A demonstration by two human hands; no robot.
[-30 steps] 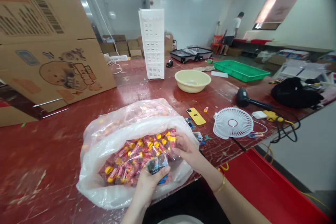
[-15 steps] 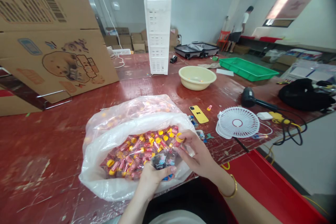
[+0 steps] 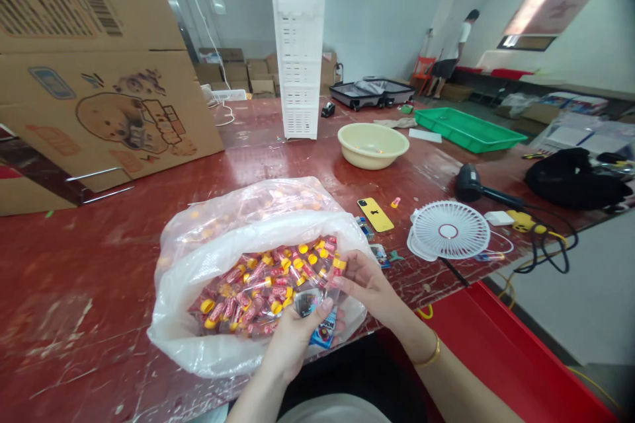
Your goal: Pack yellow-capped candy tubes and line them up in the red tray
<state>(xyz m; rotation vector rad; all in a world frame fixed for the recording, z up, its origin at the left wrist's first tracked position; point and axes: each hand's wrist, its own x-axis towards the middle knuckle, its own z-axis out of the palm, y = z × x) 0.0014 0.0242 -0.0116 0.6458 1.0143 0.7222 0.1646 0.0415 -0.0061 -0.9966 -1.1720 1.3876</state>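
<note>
A white plastic bag [image 3: 186, 344] lies open on the red table, filled with small clear bottles [image 3: 258, 281] that have yellow caps and red labels. Over its near right edge, my left hand [image 3: 295, 330] is closed on small printed packets [image 3: 325, 330], blue at the lower end. Just to the right, my right hand [image 3: 364, 281] pinches one yellow-capped bottle [image 3: 338, 269] between thumb and fingers. Its fingertips are close to the packets.
Right of the bag lie a yellow phone [image 3: 376, 215], a white fan [image 3: 449, 231] and a black hair dryer [image 3: 469, 184]. Behind stand a cream basin [image 3: 372, 155], green tray [image 3: 469, 139] and white rack [image 3: 300, 66]. A cardboard box [image 3: 114, 112] is at left; a person stands far back.
The packets in my left hand have tilted and show more of their blue printed face. The bottle in my right hand has turned slightly, its cap now seen from the side.
</note>
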